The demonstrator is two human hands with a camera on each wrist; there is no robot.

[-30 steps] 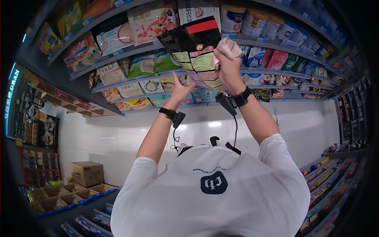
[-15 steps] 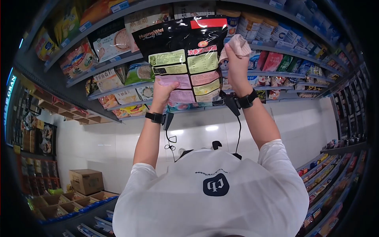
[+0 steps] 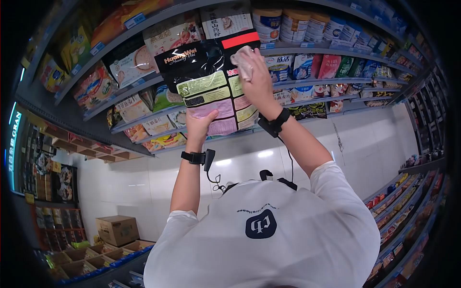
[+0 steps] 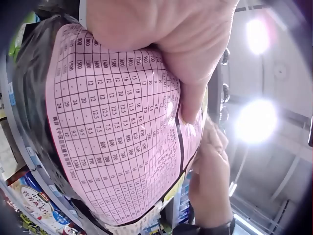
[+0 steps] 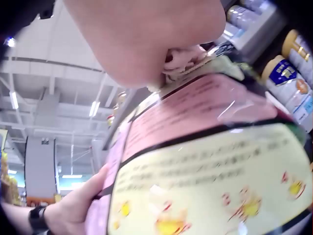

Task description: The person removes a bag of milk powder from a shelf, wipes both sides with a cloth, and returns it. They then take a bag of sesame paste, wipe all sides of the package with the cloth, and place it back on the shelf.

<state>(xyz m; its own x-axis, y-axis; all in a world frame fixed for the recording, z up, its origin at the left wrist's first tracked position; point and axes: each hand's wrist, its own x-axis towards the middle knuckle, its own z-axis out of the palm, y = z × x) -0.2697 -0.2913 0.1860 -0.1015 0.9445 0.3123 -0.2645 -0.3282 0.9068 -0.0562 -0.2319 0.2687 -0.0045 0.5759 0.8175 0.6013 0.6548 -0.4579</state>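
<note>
A large black bag (image 3: 194,67) with pink and yellow label panels is held up before the shelves. My left hand (image 3: 198,126) grips its lower left part, thumb across the front. In the left wrist view that hand (image 4: 161,34) lies against the pink printed table (image 4: 117,117). My right hand (image 3: 261,85) holds a crumpled pale pink cloth (image 3: 244,61) against the bag's upper right front. The right wrist view shows the cloth (image 5: 183,61) under the right hand (image 5: 146,34), above the yellow panel (image 5: 210,171). The left hand's fingers behind the bag are hidden.
Shelves (image 3: 312,49) with bags and cans (image 3: 294,25) stretch behind the bag. A cardboard box (image 3: 116,229) stands at the lower left by divided bins (image 3: 79,254). More stocked shelves (image 3: 401,216) stand at the lower right, with pale floor tiles (image 3: 240,168) between.
My left hand, apart from the bag a second ago, now grips its lower left. The bag has turned flatter to view and shifted left. The right hand with the cloth has moved left onto its front.
</note>
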